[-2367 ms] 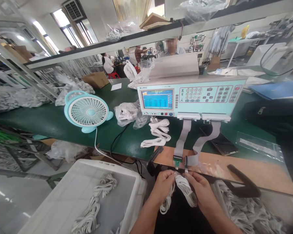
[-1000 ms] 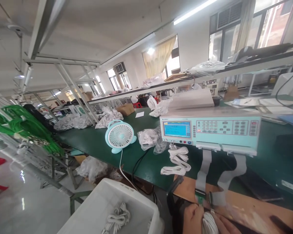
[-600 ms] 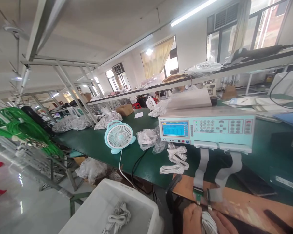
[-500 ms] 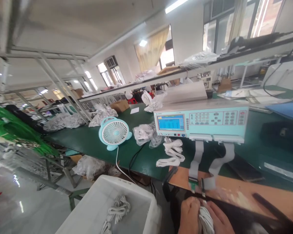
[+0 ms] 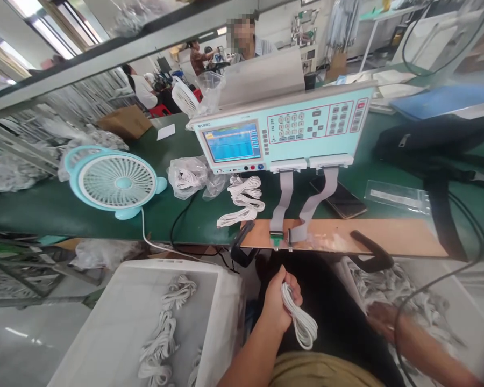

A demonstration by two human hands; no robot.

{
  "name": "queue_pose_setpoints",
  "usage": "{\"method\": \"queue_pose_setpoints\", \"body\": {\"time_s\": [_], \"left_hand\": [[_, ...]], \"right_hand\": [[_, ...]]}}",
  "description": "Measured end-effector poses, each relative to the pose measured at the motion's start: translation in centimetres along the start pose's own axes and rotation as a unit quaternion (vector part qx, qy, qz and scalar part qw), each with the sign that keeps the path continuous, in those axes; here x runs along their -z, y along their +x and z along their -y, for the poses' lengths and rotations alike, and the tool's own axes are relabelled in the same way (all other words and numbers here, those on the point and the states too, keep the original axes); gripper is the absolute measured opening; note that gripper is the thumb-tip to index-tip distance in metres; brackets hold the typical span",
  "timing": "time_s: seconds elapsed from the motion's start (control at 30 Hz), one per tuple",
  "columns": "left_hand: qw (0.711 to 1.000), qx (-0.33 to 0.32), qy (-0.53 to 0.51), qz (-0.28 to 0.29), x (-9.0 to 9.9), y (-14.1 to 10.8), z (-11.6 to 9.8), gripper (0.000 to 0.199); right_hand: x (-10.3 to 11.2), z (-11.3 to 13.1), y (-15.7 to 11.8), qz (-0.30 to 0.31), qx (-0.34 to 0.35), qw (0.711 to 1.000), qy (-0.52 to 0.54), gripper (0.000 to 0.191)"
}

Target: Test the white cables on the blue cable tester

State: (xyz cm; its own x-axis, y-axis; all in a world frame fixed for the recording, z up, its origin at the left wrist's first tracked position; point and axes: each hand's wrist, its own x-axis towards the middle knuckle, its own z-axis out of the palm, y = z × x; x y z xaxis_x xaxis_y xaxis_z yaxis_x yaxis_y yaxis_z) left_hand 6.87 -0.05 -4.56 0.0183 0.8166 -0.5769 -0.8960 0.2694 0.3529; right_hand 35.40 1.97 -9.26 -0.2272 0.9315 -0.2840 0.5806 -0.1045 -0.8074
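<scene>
My left hand grips a coiled white cable over my lap, below the bench edge. My right hand reaches down to the right into a heap of white cables; it is blurred and its fingers are hard to read. Above the hands, two grey ribbon leads hang from the pale blue cable tester and end in small connectors at the edge of a wooden board. Nothing is plugged into the connectors.
A white bin at my lower left holds several coiled cables. On the green bench stand a blue desk fan, bagged cables and loose coils. A black bag and a phone lie right. A person sits behind the tester.
The view swung up to the room and came back down. Both hands were together at the connectors on the cable; now the left alone holds it lower, and the right has moved to the heap.
</scene>
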Motion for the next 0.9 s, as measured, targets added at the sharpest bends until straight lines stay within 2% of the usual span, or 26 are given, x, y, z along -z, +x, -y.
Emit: {"method": "queue_pose_setpoints", "body": {"time_s": [0.07, 0.13, 0.2, 0.27, 0.37, 0.43, 0.5, 0.53, 0.6, 0.67, 0.73, 0.8, 0.9], "left_hand": [[1.000, -0.021, 0.000, -0.002, -0.7, 0.1, 0.5, 0.040], [0.996, -0.071, 0.039, -0.024, -1.6, -0.2, 0.9, 0.040], [0.985, -0.123, 0.111, -0.041, -2.3, -1.1, 0.9, 0.035], [0.971, -0.139, 0.194, -0.022, -2.5, -2.2, 0.7, 0.032], [0.936, -0.153, 0.316, 0.005, -1.6, -3.3, -0.2, 0.032], [0.905, -0.191, 0.379, -0.026, -0.5, -3.5, -0.6, 0.029], [0.875, -0.217, 0.429, -0.056, 0.6, -3.6, -0.8, 0.020], [0.859, -0.228, 0.455, -0.056, 1.0, -3.8, -0.7, 0.014], [0.812, -0.266, 0.519, -0.022, 1.5, -4.3, -0.4, 0.008], [0.753, -0.304, 0.583, 0.027, 1.5, -4.8, 0.1, 0.012], [0.716, -0.312, 0.623, 0.044, 1.4, -5.0, 0.4, 0.018], [0.713, -0.290, 0.638, 0.022, 1.3, -4.8, 0.7, 0.016], [0.743, -0.225, 0.630, 0.008, 1.4, -4.1, 1.1, 0.006]], "right_hand": [[-3.4, 3.6, -0.2, 0.147, 0.010, 0.978, 0.145, 0.034], [-6.6, 7.5, 0.1, 0.240, 0.051, 0.935, 0.255, 0.036], [-8.9, 10.2, 0.4, 0.252, 0.083, 0.922, 0.282, 0.036], [-10.1, 11.3, 0.6, 0.252, 0.071, 0.910, 0.321, 0.033], [-10.3, 11.0, 0.6, 0.287, -0.020, 0.855, 0.432, 0.028], [-9.9, 10.5, 0.5, 0.301, -0.074, 0.811, 0.496, 0.025], [-9.6, 10.4, 0.5, 0.286, -0.097, 0.784, 0.542, 0.023], [-9.4, 10.5, 0.6, 0.274, -0.099, 0.777, 0.558, 0.024], [-9.4, 10.5, 0.9, 0.251, -0.098, 0.771, 0.577, 0.026], [-9.7, 10.4, 1.1, 0.235, -0.102, 0.773, 0.580, 0.027], [-10.1, 10.1, 1.4, 0.225, -0.105, 0.776, 0.580, 0.025], [-10.5, 9.9, 1.4, 0.213, -0.097, 0.781, 0.579, 0.026], [-10.5, 9.8, 1.5, 0.186, -0.078, 0.800, 0.564, 0.031]]}}
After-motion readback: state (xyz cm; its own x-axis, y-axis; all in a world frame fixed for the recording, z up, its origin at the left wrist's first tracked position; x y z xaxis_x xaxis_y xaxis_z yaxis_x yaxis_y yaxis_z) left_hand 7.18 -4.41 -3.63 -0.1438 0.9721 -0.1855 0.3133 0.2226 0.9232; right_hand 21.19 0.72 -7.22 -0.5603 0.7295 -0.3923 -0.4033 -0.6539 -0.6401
